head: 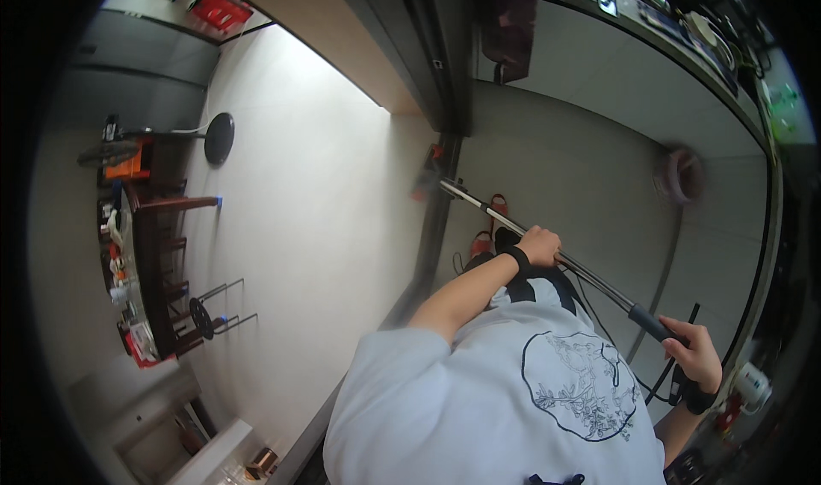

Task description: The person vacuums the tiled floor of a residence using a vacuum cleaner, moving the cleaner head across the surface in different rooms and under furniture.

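A long mop with a telescopic metal pole [596, 278] slants across the view in front of my body. My left hand [540, 246] is wrapped around the middle of the pole, a black band on its wrist. At the upper end my right hand [696, 353] grips the dark grey handle sleeve [649, 323]. The mop head [426, 176], grey with orange ends and blurred, is over the pale floor beside the dark door threshold [437, 228]. My feet in red slippers [499, 206] stand near the lower pole.
A dark sliding-door frame [442, 68] rises ahead. A cluttered counter [689, 42] runs along the right, with a blurred pinkish round bin [680, 176] by its base. Across the pale floor [308, 215] stand a dark wooden table [151, 267], a stool [202, 318] and a pedestal fan base [220, 138].
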Demonstrator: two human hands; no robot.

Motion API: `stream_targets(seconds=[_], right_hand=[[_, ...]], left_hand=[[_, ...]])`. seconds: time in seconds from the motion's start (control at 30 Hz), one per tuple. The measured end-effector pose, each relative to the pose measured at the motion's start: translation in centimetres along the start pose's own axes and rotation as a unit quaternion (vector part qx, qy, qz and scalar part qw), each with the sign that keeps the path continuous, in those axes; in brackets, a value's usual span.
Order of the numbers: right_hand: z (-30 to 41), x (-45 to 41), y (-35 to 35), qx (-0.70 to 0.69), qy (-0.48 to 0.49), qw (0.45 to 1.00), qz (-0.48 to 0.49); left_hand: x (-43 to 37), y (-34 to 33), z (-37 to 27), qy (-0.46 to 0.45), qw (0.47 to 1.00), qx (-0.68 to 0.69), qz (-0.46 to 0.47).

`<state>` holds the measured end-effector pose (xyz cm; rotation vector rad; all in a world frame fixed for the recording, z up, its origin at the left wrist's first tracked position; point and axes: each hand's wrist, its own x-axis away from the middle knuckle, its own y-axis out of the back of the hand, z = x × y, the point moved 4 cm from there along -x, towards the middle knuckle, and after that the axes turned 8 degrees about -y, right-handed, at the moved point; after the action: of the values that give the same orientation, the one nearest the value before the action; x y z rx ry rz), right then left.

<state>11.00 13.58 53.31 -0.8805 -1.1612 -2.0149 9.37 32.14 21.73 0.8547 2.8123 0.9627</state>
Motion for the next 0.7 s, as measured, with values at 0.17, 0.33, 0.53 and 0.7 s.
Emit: stream_targets(seconds=[0.17,0.33,0.53,0.7], right_hand=[[-7.5,-0.2,-0.7,-0.098,-0.051,0.994,-0.002],[-14.6,5.8,-5.0,-0.151,-0.089,0.984,-0.013],[-26.3,13.9,-7.0,-0.179,-0.101,0.976,-0.068],[-40.1,16.1,-10.3,-0.262,-0.166,0.946,-0.097]], left_hand=[[-2.0,-4.0,-0.5,-0.026,0.999,-0.014,0.026],[0.6,-9.5,-4.9,-0.056,0.996,0.034,0.058],[-1.5,-17.6,-13.3,-0.103,0.989,0.021,0.1],[-4.6,-27.3,-17.9,-0.14,0.976,-0.054,0.156]])
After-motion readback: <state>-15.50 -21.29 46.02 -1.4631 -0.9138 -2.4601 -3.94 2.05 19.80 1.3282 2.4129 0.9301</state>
